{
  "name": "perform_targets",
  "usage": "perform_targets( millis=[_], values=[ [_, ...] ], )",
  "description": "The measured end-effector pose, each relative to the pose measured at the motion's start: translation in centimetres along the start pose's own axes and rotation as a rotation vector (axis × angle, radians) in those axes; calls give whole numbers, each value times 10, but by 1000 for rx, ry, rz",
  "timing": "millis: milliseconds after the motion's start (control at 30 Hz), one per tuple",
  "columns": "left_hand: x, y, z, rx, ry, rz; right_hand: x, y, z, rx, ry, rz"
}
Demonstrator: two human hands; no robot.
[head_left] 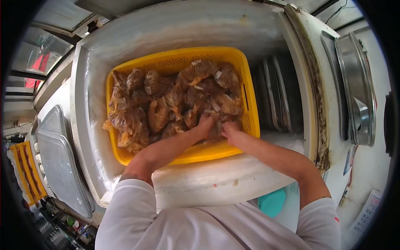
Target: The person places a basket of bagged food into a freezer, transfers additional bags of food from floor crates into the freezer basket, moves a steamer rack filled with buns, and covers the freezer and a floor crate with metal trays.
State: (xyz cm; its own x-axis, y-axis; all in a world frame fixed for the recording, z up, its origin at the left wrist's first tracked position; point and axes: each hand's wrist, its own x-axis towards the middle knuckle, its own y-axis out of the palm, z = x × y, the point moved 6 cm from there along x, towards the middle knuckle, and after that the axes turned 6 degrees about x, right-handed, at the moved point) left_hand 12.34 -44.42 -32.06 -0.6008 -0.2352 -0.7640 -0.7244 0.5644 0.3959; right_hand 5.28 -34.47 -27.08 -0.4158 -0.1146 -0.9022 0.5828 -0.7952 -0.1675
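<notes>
A yellow perforated plastic basket is filled with clear plastic bags of brown, meat-like pieces, some with orange-yellow parts showing. Both my hands reach over its near rim, into the near right part of the pile. My left hand is closed on a clear bag, its fingertips partly hidden among the bags. Just to its right, my right hand has its fingers bent and closed on the same bag. What lies inside that bag is hard to make out.
The basket sits inside a frost-lined white chest freezer. Dark trays stand on edge along its right inner side. Metal trays lie to the left outside, and round metal pans lean at the right. A teal object is near my body.
</notes>
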Motion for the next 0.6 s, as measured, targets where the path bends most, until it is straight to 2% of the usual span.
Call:
perform_targets(
  millis=[33,167,267,333,367,433,467,533,600],
  values=[
    [0,3,0,-66,57,22,-3,-2,2,47,-32,-2],
    [-22,-1,-11,-131,-32,-57,-6,-17,-3,210,28,69],
    [-2,-4,-2,-43,-20,-5,-11,-16,0,121,81,119],
    [-33,15,-29,123,-106,-207,-11,-17,3,41,37,50],
    [-32,16,-25,123,-103,-207,-9,-17,1,40,34,51],
    [-25,24,-21,-72,26,26,-2,-10,-4,53,58,127],
    [-19,19,-22,-76,43,20,2,-8,-2,45,46,138],
    [-21,6,-18,178,-192,-196,4,-11,-7,-10,154,157],
    [-48,19,-36,125,-125,-143,4,-16,-7,-19,157,178]
  ],
)
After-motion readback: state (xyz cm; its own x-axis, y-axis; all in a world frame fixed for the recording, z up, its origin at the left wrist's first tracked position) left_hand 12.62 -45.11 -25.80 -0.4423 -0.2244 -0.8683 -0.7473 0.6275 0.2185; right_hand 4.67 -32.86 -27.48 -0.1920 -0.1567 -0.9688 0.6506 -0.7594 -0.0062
